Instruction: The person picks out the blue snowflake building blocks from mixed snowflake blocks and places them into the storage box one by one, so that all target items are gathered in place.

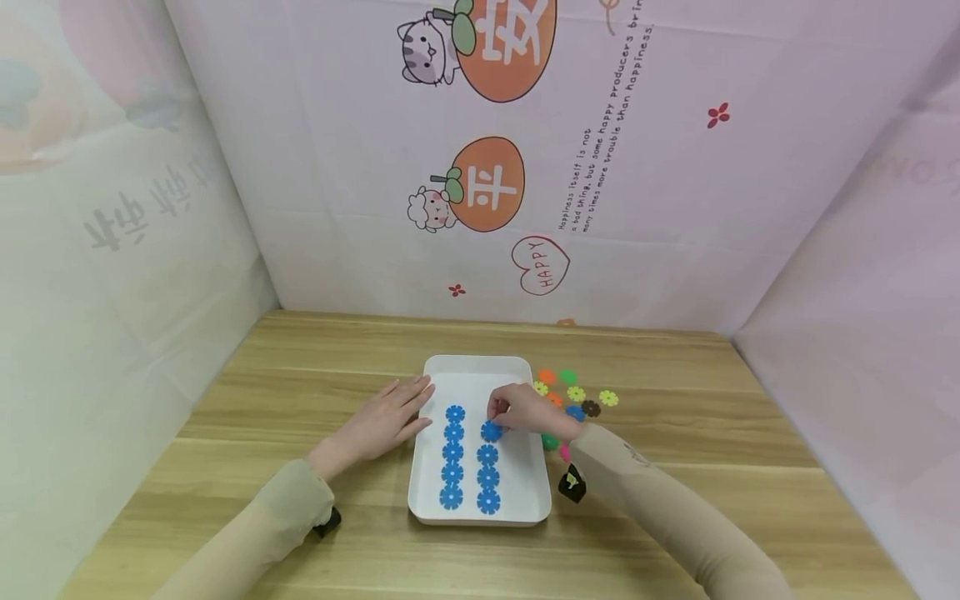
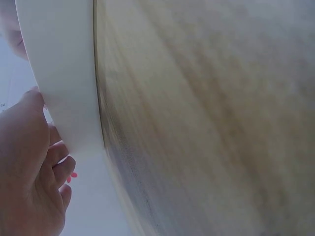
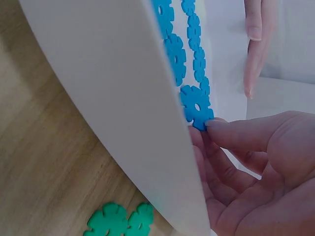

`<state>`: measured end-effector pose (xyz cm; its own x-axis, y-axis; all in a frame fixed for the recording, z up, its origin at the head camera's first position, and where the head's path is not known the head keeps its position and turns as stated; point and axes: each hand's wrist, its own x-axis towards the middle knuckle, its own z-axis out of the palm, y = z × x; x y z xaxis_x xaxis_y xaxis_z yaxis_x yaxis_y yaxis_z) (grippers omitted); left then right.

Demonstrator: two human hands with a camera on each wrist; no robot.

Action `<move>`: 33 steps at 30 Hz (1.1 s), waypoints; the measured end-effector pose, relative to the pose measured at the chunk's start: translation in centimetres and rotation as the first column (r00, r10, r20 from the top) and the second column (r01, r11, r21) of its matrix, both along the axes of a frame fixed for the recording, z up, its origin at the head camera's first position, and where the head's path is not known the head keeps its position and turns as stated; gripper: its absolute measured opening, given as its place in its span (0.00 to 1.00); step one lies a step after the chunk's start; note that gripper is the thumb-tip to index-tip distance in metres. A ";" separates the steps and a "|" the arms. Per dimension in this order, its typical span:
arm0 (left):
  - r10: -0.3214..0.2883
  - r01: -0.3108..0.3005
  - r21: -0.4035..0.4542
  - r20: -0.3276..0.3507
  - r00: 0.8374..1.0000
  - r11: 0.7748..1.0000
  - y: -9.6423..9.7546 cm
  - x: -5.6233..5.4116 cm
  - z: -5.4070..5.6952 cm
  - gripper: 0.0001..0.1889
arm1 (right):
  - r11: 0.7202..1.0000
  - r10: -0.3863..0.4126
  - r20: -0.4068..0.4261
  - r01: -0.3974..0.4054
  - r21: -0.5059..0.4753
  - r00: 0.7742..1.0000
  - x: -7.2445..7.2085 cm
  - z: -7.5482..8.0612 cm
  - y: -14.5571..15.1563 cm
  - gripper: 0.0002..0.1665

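A white tray (image 1: 468, 517) on the table holds two columns of blue snowflake discs. Several make up the left column (image 1: 452, 452), and more line the right column (image 1: 488, 478). At the top of the right column, my right hand (image 1: 525, 408) pinches a blue snowflake disc (image 1: 491, 431) between thumb and fingers; the right wrist view shows this disc (image 3: 197, 106) by its edge in the grip. My left hand (image 1: 386, 417) rests with extended fingers on the tray's left rim, and in the left wrist view its fingers (image 2: 63, 169) lie along the tray wall (image 2: 64, 73).
Loose snowflake discs in yellow (image 1: 608, 398), orange (image 1: 547, 377), brown (image 1: 591, 408) and other colours lie on the table right of the tray. Green discs (image 3: 108, 220) are close by its wall. A printed cloth wall (image 1: 637, 275) stands behind the table.
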<state>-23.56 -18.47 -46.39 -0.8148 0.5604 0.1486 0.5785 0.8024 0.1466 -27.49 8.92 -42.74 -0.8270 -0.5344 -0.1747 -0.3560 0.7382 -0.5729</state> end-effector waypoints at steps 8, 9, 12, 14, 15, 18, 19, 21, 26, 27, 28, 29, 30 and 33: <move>0.000 0.000 0.001 -0.005 1.000 1.000 0.0 -0.2 -0.2 0.32 | 1.000 -0.002 0.012 0.002 0.009 1.000 -0.1 -0.1 -0.4 0.03; -0.001 0.001 -0.001 -0.008 1.000 1.000 0.0 -0.2 -0.2 0.32 | 1.000 -0.006 0.014 0.006 0.010 1.000 -0.1 -0.1 -0.4 0.04; -0.001 0.001 -0.004 -0.012 1.000 1.000 0.0 -0.1 -0.1 0.32 | 1.000 -0.017 0.014 0.017 0.012 1.000 -0.1 -0.2 -0.5 0.04; -0.002 0.001 -0.005 -0.015 1.000 1.000 0.0 -0.1 0.0 0.32 | 1.000 -0.023 0.010 0.023 0.015 1.000 -0.1 -0.3 -0.5 0.04; -0.002 0.002 -0.007 -0.015 1.000 1.000 0.0 -0.1 0.0 0.32 | 0.999 -0.028 0.010 0.028 0.019 1.000 0.0 -0.4 -0.5 0.04; -0.001 0.001 -0.007 -0.012 1.000 1.000 -0.1 -0.1 0.0 0.32 | 0.999 -0.036 0.008 0.036 0.023 0.999 0.0 -0.5 -0.6 0.04; 0.000 0.000 -0.006 -0.011 1.000 1.000 -0.1 0.0 0.0 0.32 | 0.999 -0.038 0.005 0.038 0.025 0.999 0.0 -0.5 -0.6 0.04; 0.000 0.000 -0.002 -0.008 1.000 1.000 -0.1 0.0 0.0 0.32 | 0.999 -0.041 0.003 0.041 0.023 0.999 0.0 -0.5 -0.5 0.03; -0.004 0.004 0.002 -0.012 1.000 1.000 0.0 0.0 -0.1 0.32 | 0.999 -0.037 -0.001 0.037 0.000 0.999 0.0 -0.2 -0.2 0.03; -0.005 0.005 0.002 -0.011 1.000 1.000 0.0 0.0 -0.1 0.32 | 0.999 -0.039 0.001 0.039 -0.007 0.999 -0.1 -0.1 -0.1 0.03; -0.006 0.006 0.000 -0.011 1.000 1.000 0.0 -0.1 -0.1 0.32 | 0.999 -0.043 0.005 0.043 -0.014 0.999 -0.1 0.0 0.1 0.03; -0.006 0.006 -0.001 -0.013 1.000 1.000 0.0 -0.1 -0.1 0.32 | 0.998 -0.051 0.013 0.051 -0.024 0.999 -0.2 0.2 0.3 0.03; -0.006 0.006 -0.001 -0.014 1.000 1.000 0.0 -0.1 -0.1 0.32 | 0.998 -0.058 0.023 0.058 -0.034 0.998 -0.2 0.4 0.5 0.03; -0.010 0.010 0.001 -0.021 1.000 1.000 0.0 -0.2 -0.2 0.32 | 0.995 -0.075 0.036 0.077 -0.057 0.997 -0.3 1.2 1.4 0.03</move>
<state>-23.72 -18.51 -46.61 -0.8057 0.5683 0.1666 0.5896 0.7962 0.1354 -27.76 10.28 -41.56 -0.8598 -0.4802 -0.1737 -0.2799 0.7277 -0.6262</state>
